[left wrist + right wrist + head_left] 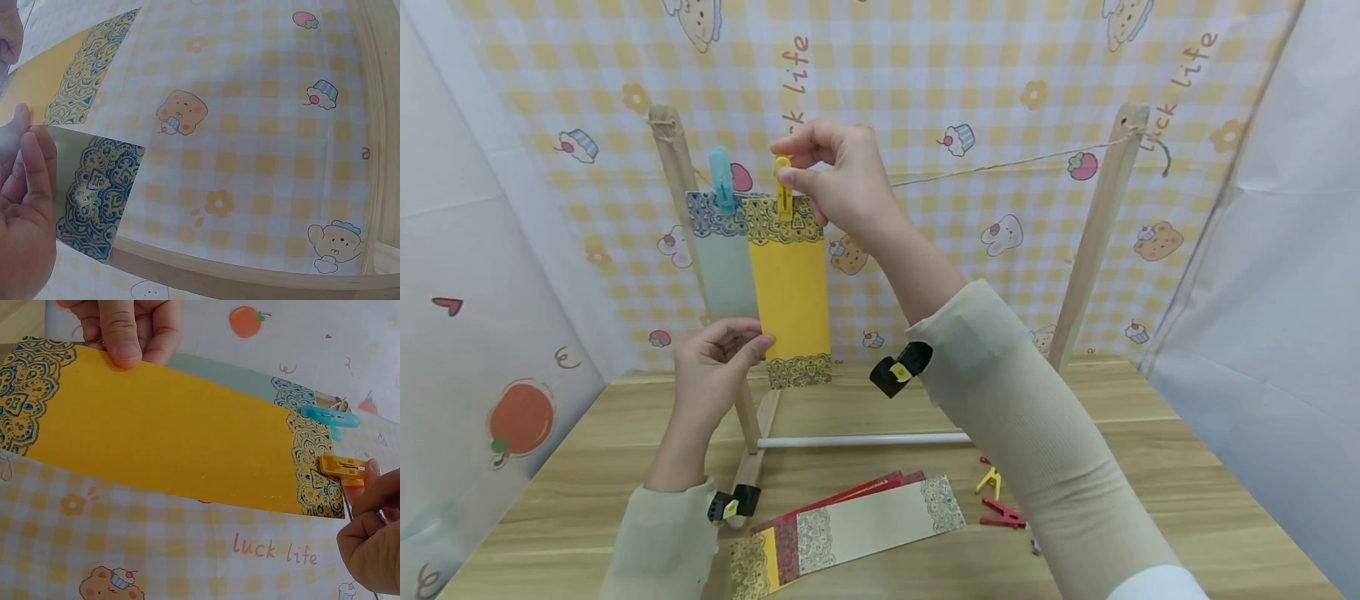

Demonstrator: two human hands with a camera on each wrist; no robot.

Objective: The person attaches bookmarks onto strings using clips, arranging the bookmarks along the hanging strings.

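A yellow card (792,292) with lace-patterned ends hangs upright at the string, its top edge under a yellow clothespin (784,187). My right hand (850,179) pinches that clothespin between thumb and fingers. Lower down, my left hand (718,358) pinches the card's left edge, thumb in front, as the right wrist view also shows. Just left and partly behind is a pale green card (724,267), held by a light blue clothespin (721,179). In the left wrist view the green card's patterned end (100,194) lies beside my fingers.
The string (1000,169) runs between two wooden posts, the right post (1093,242) standing apart from my hands. A white rod (865,440) crosses low between them. On the table lie several cards, a cream card (880,518) on top, and loose clothespins, including a red clothespin (1002,514).
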